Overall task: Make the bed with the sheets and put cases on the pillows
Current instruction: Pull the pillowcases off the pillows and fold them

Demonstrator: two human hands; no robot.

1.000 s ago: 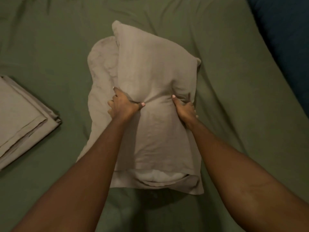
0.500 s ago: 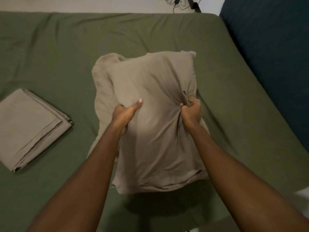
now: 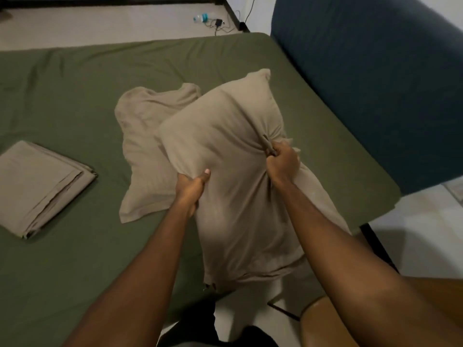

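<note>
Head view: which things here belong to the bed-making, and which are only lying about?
Belong: pillow gripped by left hand and right hand; second beige pillowcase behind it; folded sheets; green sheet on the mattress.
Lying about: bottle and charger on the floor; wooden seat.

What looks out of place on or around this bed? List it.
The second pillow lies skewed and rumpled mid-bed on the green sheet. The cased pillow, bunched in the left hand and right hand, hangs past the bed's edge. A plastic bottle lies on the floor beyond the bed.
</note>
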